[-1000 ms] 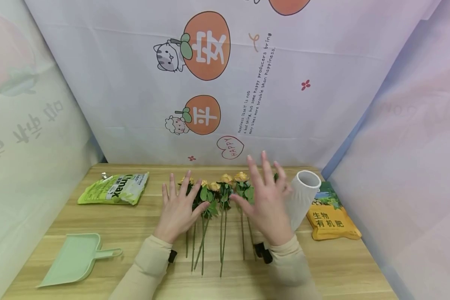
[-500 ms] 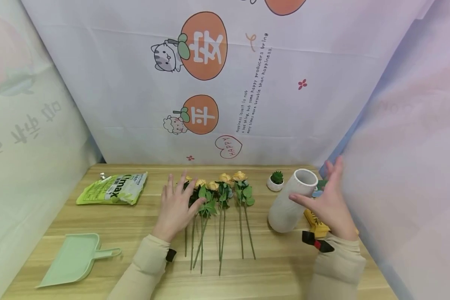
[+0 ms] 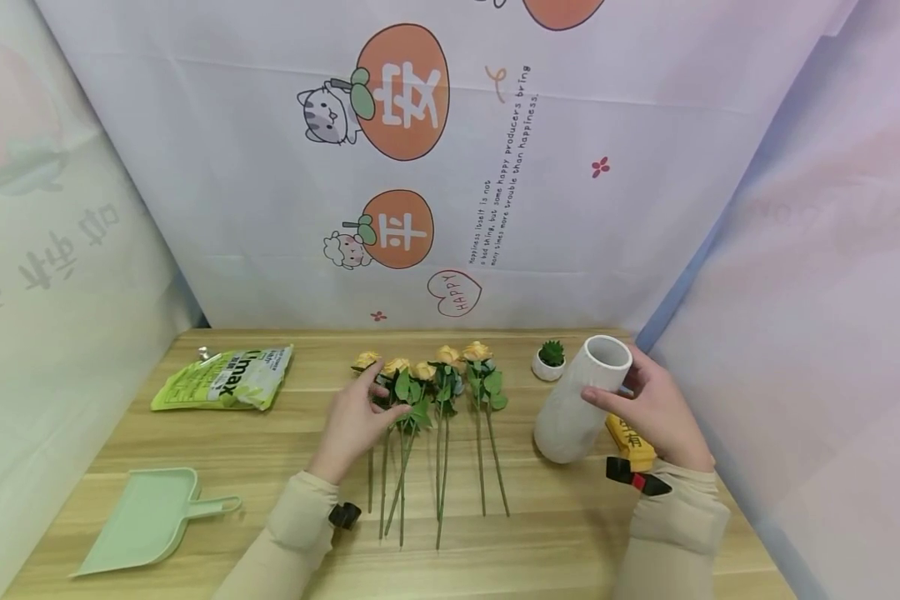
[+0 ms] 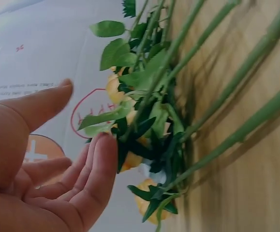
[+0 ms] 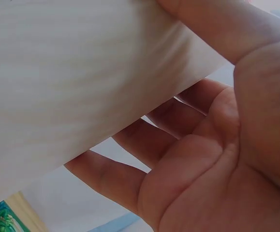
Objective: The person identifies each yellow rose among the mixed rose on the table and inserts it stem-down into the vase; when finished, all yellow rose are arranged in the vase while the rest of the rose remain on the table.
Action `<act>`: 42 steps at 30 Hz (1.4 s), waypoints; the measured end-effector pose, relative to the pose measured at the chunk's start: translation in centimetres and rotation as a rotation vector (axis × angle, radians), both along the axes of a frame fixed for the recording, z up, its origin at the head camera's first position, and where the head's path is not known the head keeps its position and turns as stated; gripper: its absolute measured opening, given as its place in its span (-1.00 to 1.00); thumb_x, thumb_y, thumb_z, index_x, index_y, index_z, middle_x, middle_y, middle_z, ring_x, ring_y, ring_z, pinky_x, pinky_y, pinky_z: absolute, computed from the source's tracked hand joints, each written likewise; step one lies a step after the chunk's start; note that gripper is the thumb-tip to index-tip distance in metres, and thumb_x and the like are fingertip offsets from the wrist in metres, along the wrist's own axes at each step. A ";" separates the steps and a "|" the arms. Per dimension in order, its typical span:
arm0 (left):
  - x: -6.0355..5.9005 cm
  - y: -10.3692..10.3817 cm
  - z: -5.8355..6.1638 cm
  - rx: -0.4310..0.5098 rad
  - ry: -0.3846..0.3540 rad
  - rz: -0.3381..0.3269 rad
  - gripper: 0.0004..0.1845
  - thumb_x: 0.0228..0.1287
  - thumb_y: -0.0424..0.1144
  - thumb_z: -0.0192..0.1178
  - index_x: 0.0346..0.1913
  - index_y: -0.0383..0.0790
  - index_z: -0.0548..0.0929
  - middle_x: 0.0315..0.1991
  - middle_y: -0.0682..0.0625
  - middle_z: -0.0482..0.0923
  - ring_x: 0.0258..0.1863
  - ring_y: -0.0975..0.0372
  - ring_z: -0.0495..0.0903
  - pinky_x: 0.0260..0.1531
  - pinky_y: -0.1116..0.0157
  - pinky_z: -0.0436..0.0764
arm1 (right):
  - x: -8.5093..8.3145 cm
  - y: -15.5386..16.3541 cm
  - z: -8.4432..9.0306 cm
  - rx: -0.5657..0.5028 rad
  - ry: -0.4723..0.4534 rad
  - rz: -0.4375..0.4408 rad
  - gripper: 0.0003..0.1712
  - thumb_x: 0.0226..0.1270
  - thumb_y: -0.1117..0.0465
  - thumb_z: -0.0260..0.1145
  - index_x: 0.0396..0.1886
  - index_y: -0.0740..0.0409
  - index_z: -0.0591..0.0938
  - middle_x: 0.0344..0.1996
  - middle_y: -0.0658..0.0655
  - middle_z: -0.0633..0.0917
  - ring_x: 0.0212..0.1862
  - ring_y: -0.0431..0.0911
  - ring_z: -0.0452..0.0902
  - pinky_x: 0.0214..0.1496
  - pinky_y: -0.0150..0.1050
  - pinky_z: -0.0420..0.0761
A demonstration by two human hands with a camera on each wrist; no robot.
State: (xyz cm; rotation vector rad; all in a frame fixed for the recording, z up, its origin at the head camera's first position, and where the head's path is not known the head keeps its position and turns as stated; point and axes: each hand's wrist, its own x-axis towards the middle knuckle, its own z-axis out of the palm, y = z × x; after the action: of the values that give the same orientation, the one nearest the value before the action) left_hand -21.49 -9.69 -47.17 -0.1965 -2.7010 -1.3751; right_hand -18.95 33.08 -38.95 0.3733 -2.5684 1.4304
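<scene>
Wood-grain table [image 3: 525, 558] bears a white vase [image 3: 570, 417], gripped near its top from opposite sides by the right hand [image 3: 660, 412], seemingly for steadiness. Left of the vase lie yellow roses [image 3: 450, 356]; over them the left hand [image 3: 352, 423] is loosely parted, holding nothing, any contact unclear.

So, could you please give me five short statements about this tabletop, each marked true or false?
1. The right hand has its thumb and fingers around the white vase. True.
2. The yellow flowers stand in the vase. False: the yellow flowers lie on the table.
3. The green dustpan lies nearer the person than the green-and-white pouch. True.
4. The left hand grips the dustpan. False: the left hand is at the flowers, away from the dustpan.
5. The potted succulent sits inside the dustpan. False: the potted succulent stands on the table near the vase.
</scene>
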 end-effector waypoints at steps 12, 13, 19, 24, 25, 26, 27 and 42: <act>-0.1 1.1 -2.9 -0.101 -0.123 -0.052 0.15 0.12 -0.18 0.71 0.69 -0.25 0.24 -0.17 -0.09 0.68 -0.43 0.20 0.58 -0.39 0.18 0.64 | 0.1 0.5 -0.3 0.001 -0.027 -0.001 -0.23 0.35 0.14 0.64 0.49 0.02 0.52 0.21 0.17 0.67 0.14 -0.04 0.71 0.01 -0.28 0.76; -0.1 1.1 -3.0 -0.105 -0.121 -0.053 0.14 0.12 -0.19 0.71 0.69 -0.25 0.25 -0.19 -0.07 0.68 -0.44 0.22 0.59 -0.39 0.18 0.65 | 0.1 0.6 -0.4 0.004 -0.036 0.001 -0.22 0.35 0.13 0.64 0.49 0.00 0.51 0.22 0.17 0.66 0.16 0.01 0.70 0.02 -0.27 0.76; 0.1 1.2 -3.4 -0.058 -0.164 -0.071 0.02 0.19 -0.31 0.64 0.65 -0.33 0.30 -0.35 0.03 0.62 -0.48 0.25 0.65 -0.33 0.16 0.70 | -0.2 1.1 -0.7 0.044 -0.121 0.037 -0.15 0.34 0.06 0.65 0.53 0.03 0.46 0.27 0.18 0.65 0.23 0.17 0.64 0.07 -0.21 0.74; 0.2 1.2 -3.4 0.082 -0.234 -0.088 -0.06 0.24 -0.41 0.58 0.63 -0.36 0.32 -0.28 -0.06 0.59 -0.54 0.18 0.72 -0.42 0.21 0.78 | -0.2 1.5 -0.9 0.075 -0.184 0.072 -0.08 0.34 0.03 0.65 0.57 0.10 0.41 0.35 0.23 0.62 0.36 0.24 0.57 0.19 -0.06 0.69; 0.2 1.2 -3.4 0.107 -0.246 -0.086 -0.07 0.25 -0.42 0.57 0.64 -0.34 0.32 -0.26 -0.06 0.61 -0.53 0.17 0.73 -0.44 0.22 0.78 | -0.3 1.6 -1.0 0.080 -0.190 0.078 -0.07 0.33 0.03 0.65 0.58 0.12 0.40 0.36 0.24 0.62 0.36 0.25 0.57 0.21 -0.02 0.68; 0.2 1.2 -3.3 0.127 -0.251 -0.086 -0.08 0.26 -0.42 0.56 0.63 -0.34 0.33 -0.24 -0.07 0.62 -0.53 0.17 0.73 -0.45 0.21 0.79 | -0.3 1.7 -1.0 0.086 -0.193 0.083 -0.06 0.33 0.03 0.65 0.57 0.14 0.40 0.36 0.25 0.62 0.37 0.26 0.56 0.21 0.01 0.67; 0.2 1.2 -3.1 0.140 -0.254 -0.086 -0.08 0.27 -0.42 0.55 0.63 -0.34 0.33 -0.22 -0.07 0.63 -0.52 0.16 0.74 -0.44 0.21 0.79 | -0.3 1.8 -1.2 0.096 -0.193 0.087 -0.06 0.33 0.03 0.65 0.57 0.15 0.39 0.36 0.26 0.62 0.36 0.26 0.57 0.21 0.03 0.67; -0.4 1.8 2.7 0.265 -0.025 -0.149 -0.27 0.34 -0.45 0.49 0.53 -0.33 0.47 -0.12 -0.15 0.71 -0.35 0.00 0.82 -0.30 0.08 0.85 | -0.7 2.2 -2.0 0.063 -0.209 0.115 -0.06 0.28 0.07 0.69 0.54 0.18 0.41 0.35 0.27 0.61 0.37 0.27 0.56 0.21 0.00 0.68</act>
State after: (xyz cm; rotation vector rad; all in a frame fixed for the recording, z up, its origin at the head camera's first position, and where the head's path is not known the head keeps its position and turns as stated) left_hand -21.85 -7.92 -44.45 -0.3642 -2.5322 -1.7698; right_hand -19.64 35.32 -40.96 0.4063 -2.8050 1.5035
